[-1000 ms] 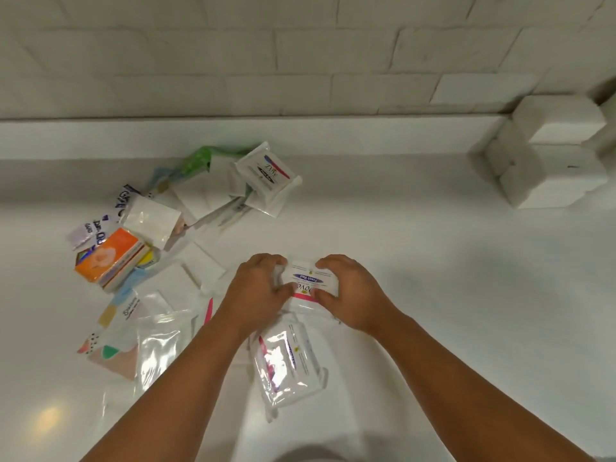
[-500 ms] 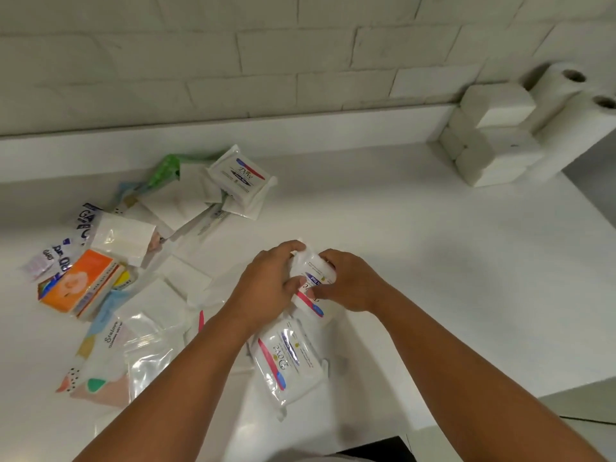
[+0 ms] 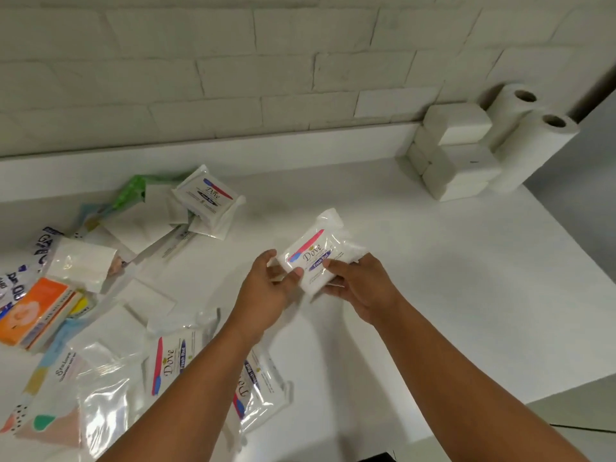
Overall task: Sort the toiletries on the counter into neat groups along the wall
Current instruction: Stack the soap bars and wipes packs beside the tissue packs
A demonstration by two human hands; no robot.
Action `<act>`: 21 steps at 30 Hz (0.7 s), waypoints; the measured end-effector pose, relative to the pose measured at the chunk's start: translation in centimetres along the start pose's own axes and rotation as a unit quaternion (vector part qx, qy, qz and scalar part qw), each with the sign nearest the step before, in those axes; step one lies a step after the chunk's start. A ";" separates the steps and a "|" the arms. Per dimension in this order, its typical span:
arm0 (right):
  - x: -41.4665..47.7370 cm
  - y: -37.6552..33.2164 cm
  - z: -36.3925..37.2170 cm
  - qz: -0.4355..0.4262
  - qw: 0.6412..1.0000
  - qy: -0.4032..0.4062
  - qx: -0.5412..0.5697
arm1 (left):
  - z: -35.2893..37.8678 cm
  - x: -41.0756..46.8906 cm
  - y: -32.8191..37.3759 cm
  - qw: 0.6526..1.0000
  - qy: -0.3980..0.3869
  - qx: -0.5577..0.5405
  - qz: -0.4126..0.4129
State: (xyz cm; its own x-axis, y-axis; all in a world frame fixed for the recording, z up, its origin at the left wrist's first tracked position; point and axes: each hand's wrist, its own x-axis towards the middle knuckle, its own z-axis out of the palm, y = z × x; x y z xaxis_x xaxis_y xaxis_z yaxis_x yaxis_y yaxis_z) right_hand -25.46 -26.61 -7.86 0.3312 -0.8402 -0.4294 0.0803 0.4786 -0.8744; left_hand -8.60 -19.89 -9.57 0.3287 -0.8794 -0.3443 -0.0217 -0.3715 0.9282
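Observation:
I hold a white Dove soap packet [image 3: 313, 253] above the middle of the white counter [image 3: 466, 261], tilted up to the right. My left hand [image 3: 270, 290] pinches its lower left corner and my right hand [image 3: 355, 285] grips its lower right side. Two more Dove packets [image 3: 168, 360] [image 3: 256, 388] lie near the front edge under my left forearm. Another Dove packet [image 3: 208, 195] rests by the wall ledge. An orange box [image 3: 33, 313] lies at the far left in the heap of sachets.
Stacked white tissue packs [image 3: 456, 151] and two paper rolls [image 3: 530, 135] stand against the wall at the right. Clear plastic bags [image 3: 100, 401], white sachets [image 3: 80, 261] and a green packet [image 3: 131, 191] clutter the left. The counter's front edge runs at lower right.
Both hands have lifted the Dove packet off the counter and carried it up and to the right, turning its label into view. The camera has swung right, revealing the paper rolls.

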 end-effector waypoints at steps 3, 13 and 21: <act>0.4 -0.2 -1.7 0.030 0.999 -0.019 0.041 | 2.1 0.5 0.7 0.992 -0.023 -0.114 -0.048; 4.4 -2.1 -10.1 -0.096 0.952 0.144 -0.253 | 10.6 5.2 2.6 0.992 0.042 -0.090 -0.078; 8.2 -4.1 -16.3 -0.144 0.885 0.108 -0.430 | 17.4 11.1 4.0 0.989 0.138 -0.042 -0.037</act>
State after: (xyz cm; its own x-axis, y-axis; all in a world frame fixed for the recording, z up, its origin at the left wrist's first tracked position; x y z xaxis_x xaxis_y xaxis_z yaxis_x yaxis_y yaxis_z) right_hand -38.40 -39.65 -11.46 0.2187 -0.9691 -0.1138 -0.6440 -0.0557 -0.7630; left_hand -21.44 -36.30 -12.08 0.5721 -0.7318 -0.3704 0.0864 -0.3954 0.9145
